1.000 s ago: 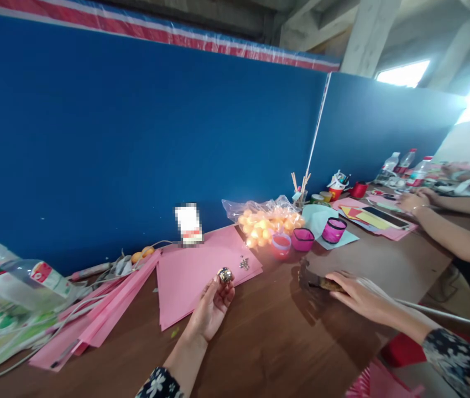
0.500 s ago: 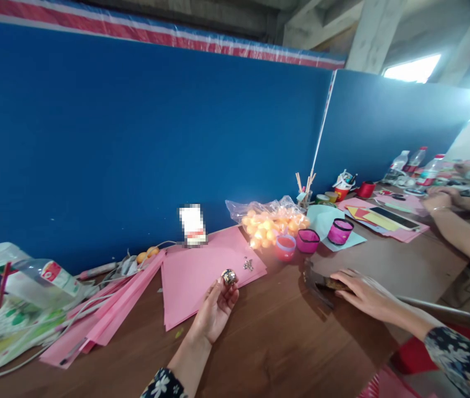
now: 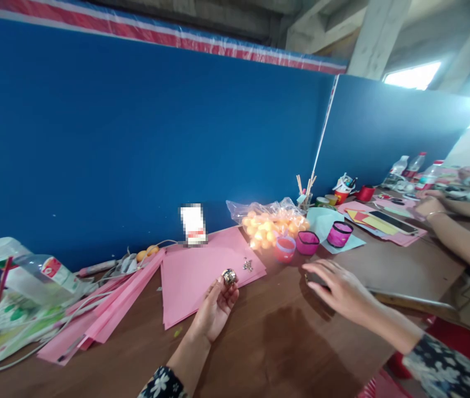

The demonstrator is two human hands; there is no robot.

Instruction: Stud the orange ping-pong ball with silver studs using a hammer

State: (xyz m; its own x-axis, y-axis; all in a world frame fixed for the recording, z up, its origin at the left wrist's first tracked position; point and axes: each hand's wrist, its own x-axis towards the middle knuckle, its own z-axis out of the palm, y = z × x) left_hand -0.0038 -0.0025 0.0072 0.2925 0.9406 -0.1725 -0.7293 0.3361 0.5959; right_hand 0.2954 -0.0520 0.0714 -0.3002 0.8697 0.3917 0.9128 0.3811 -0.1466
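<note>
Left hand (image 3: 215, 309) holding shiny ball (image 3: 229, 277), pinched at fingertips; right hand (image 3: 338, 287) over hammer (image 3: 317, 279), mostly hiding it: cannot tell whether gripped. Clock read from left hand: blue wall (image 3: 156, 132) at 12, behind brown table (image 3: 255, 342). Pink sheets (image 3: 202, 271) at 11. Bag of orange balls (image 3: 268, 226) at 1. Hammer near 3. Pink black-rimmed cup (image 3: 307, 244) at 2. Shiny ball at 1. Small metal bits (image 3: 247, 265) at 1, on sheets.
</note>
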